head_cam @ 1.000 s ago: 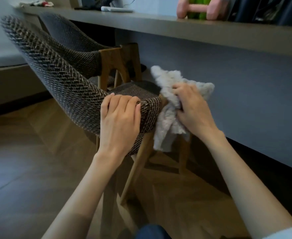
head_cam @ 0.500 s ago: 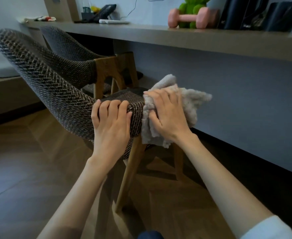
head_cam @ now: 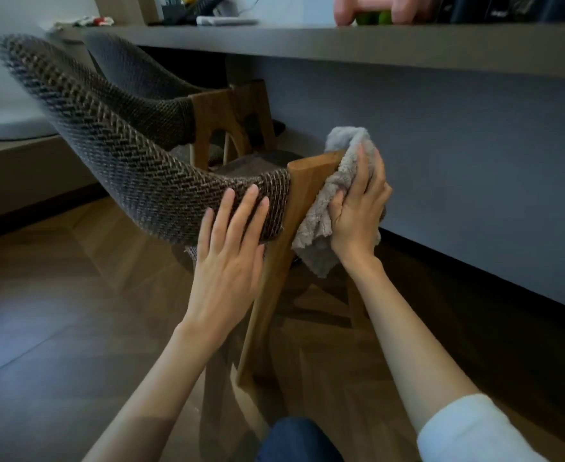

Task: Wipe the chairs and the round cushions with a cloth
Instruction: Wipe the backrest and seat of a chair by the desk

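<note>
1. Head view: you are working on the wooden front leg (head_cam: 299, 201) of the nearer woven chair (head_cam: 114, 161), so the chair-wiping step is in hand, now on the frame rather than the fabric.
2. Your right hand (head_cam: 357, 215) is pressing the grey fluffy cloth (head_cam: 321, 208) against the top of that leg, its fingers curled around the bunched cloth; the loose end is hanging beside the leg.
3. Your left hand (head_cam: 231, 248) is lying flat on the woven seat edge, fingers spread, steadying the chair and gripping nothing.
4. The next move, as I judge it, is calling for drawing the cloth down the leg, then turning to the second chair (head_cam: 134, 75) behind and the round cushion (head_cam: 11, 125) at far left.
5. Against half a second ago, the cloth is sitting further right, off the woven edge and onto bare wood, and your left hand is lying flatter.
</note>
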`<state>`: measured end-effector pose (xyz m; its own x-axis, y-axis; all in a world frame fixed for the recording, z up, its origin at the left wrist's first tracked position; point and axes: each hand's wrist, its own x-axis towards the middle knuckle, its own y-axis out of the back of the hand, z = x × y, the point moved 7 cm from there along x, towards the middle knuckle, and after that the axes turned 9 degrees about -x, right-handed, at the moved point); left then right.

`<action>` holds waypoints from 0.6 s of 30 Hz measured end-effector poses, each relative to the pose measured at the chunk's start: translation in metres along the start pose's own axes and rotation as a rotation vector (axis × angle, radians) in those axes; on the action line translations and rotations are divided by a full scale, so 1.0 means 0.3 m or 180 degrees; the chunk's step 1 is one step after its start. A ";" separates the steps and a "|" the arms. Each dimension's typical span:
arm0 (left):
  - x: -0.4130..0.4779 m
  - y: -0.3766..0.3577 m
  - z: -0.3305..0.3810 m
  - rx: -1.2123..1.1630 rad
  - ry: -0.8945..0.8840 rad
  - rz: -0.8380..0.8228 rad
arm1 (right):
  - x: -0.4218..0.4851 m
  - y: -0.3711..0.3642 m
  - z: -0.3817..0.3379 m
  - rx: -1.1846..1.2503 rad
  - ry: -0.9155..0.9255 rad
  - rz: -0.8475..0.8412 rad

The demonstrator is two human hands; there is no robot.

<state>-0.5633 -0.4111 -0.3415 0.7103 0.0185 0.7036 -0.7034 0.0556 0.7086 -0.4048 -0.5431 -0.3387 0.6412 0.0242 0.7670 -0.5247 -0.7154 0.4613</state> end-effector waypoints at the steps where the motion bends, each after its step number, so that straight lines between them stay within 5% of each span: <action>1: -0.031 -0.021 0.007 -0.0007 -0.0028 -0.0148 | -0.034 -0.002 0.006 -0.0145 -0.0038 -0.0048; 4: -0.104 -0.081 0.006 -0.0196 0.0203 -0.0511 | -0.074 0.003 0.010 -0.0221 -0.0118 -0.0171; 8: -0.130 -0.162 -0.075 -0.0950 0.1204 -0.0871 | -0.053 0.020 -0.111 0.0395 0.0415 0.0099; 12: -0.142 -0.198 -0.153 -0.2050 0.2043 -0.0596 | -0.117 -0.022 -0.162 0.0452 0.0377 0.0223; 18: -0.146 -0.251 -0.168 -0.2284 0.1996 -0.0915 | -0.440 -0.188 -0.113 0.0997 0.0029 -0.0911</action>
<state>-0.5401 -0.3657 -0.4282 0.8821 0.4224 0.2086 -0.4672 0.7275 0.5025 -0.4789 -0.4823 -0.4508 0.7307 0.2578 0.6322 -0.1298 -0.8566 0.4994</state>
